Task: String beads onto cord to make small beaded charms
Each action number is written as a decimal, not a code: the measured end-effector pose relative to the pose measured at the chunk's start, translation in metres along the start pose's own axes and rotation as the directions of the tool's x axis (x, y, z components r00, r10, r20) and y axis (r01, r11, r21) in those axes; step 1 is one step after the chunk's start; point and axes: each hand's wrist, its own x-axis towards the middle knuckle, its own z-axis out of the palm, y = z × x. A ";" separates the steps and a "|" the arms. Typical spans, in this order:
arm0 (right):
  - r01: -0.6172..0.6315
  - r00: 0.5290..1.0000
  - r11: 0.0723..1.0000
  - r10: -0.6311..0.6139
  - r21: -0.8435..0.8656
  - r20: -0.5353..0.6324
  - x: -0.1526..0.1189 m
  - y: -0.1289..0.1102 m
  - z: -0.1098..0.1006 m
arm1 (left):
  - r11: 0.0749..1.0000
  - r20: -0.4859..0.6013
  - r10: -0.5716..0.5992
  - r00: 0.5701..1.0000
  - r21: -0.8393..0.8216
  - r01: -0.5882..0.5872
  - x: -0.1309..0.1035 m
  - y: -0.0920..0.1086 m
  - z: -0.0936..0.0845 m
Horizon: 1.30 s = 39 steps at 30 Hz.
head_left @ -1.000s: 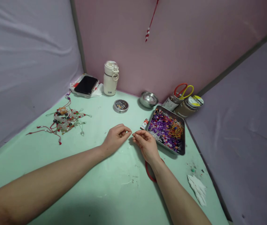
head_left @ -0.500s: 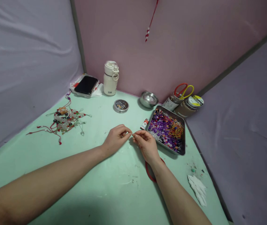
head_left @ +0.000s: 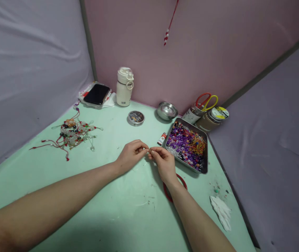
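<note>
My left hand [head_left: 133, 154] and my right hand [head_left: 164, 163] meet fingertip to fingertip above the middle of the table. Both are closed in a pinch, and whatever lies between the tips is too small to make out. Right of my right hand is a metal tray [head_left: 206, 154] of purple, black, red and clear beads [head_left: 182, 141] with a tangle of orange and yellow cord [head_left: 198, 144]. A small red-and-white package [head_left: 161, 139] lies just beyond my fingers. Beneath my right wrist, a red ring [head_left: 167, 194] is partly covered by the forearm.
At the left lies a heap of beaded strings [head_left: 73, 133]. Along the back stand a phone [head_left: 97, 94], a white bottle [head_left: 124, 91], a round tin [head_left: 136, 118], a steel bowl [head_left: 167, 111], scissors [head_left: 206, 102] in a jar and a lidded jar [head_left: 211, 119]. White cloth [head_left: 221, 212] lies right.
My right fingertips have come in closer against my left ones, closing the small gap between them. My right wrist has shifted slightly, showing more of the red ring.
</note>
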 end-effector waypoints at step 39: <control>0.510 0.785 0.349 -0.563 -0.786 0.259 -0.014 -0.010 -0.009 | 0.939 0.153 -0.163 0.975 -0.280 0.201 0.002 -0.007 0.001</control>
